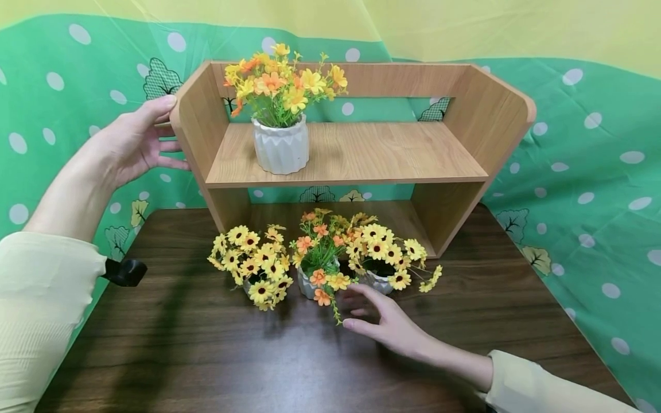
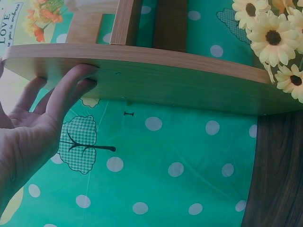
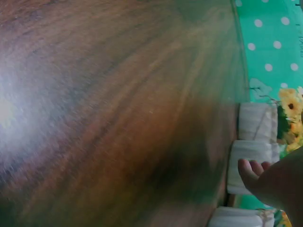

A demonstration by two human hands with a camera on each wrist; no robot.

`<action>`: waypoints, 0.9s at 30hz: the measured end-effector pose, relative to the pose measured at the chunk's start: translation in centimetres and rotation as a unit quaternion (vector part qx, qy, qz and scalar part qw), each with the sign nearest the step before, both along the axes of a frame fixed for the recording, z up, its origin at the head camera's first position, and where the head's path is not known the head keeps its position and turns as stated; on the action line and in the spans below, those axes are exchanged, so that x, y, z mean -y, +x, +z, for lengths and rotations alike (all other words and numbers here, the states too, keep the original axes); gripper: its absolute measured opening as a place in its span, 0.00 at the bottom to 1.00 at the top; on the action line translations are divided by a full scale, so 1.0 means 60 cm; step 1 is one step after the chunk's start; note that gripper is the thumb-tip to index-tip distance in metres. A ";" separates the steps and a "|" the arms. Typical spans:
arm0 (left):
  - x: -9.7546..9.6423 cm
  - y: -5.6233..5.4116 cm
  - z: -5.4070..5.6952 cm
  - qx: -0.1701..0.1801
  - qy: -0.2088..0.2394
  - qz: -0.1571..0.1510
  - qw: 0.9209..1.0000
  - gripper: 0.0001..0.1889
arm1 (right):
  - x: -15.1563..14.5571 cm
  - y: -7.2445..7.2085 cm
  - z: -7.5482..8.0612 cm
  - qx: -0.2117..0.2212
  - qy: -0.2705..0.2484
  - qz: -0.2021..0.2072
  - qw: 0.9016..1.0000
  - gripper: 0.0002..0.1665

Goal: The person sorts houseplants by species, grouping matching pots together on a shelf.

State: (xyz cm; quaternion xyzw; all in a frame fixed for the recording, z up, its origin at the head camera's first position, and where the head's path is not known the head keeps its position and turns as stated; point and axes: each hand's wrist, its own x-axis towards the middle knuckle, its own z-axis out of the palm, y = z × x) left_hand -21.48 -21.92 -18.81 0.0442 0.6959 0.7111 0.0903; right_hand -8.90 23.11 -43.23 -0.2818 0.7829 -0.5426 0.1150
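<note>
My left hand (image 1: 136, 137) touches the outer face of the left side panel of a wooden two-tier shelf (image 1: 351, 155); in the left wrist view its fingers (image 2: 71, 87) rest against that panel. A white ribbed pot of orange and yellow artificial flowers (image 1: 281, 143) stands on the upper tier. My right hand (image 1: 389, 324), fingers extended and thumb apart, is beside a pot of orange flowers (image 1: 315, 281) in front of the shelf. Pots of yellow daisies flank it, one at left (image 1: 258, 269), one at right (image 1: 382, 281). White pots (image 3: 251, 165) show by the hand in the right wrist view.
The shelf stands at the back of a dark wooden table (image 1: 248, 361). Behind hangs a green and yellow cloth (image 1: 583, 172) with white dots and trees. A black strap end (image 1: 125, 272) sticks out from the left sleeve.
</note>
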 end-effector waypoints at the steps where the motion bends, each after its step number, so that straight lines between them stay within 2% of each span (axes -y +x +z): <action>1: 0.000 0.000 0.002 -0.001 0.000 0.001 1.000 0.30 | 0.002 0.000 -0.006 0.001 0.002 -0.001 1.000 0.37; 5: -0.001 0.001 0.006 -0.002 0.002 0.001 1.000 0.30 | 0.008 -0.004 -0.021 0.013 0.012 -0.023 1.000 0.40; 12: -0.014 0.006 0.003 0.005 -0.017 0.000 1.000 0.30 | 0.018 -0.004 -0.030 0.038 0.054 -0.081 0.995 0.42; 18: -0.008 0.014 0.004 0.002 -0.018 0.002 1.000 0.31 | 0.038 -0.019 -0.035 0.044 0.056 -0.081 0.994 0.51; 22: -0.010 0.017 0.001 0.000 -0.018 0.001 1.000 0.31 | 0.052 -0.026 -0.038 0.049 0.070 -0.105 0.991 0.54; 27: -0.008 0.018 0.005 -0.003 -0.024 0.002 1.000 0.30 | 0.079 -0.046 -0.039 0.015 0.109 -0.142 0.984 0.55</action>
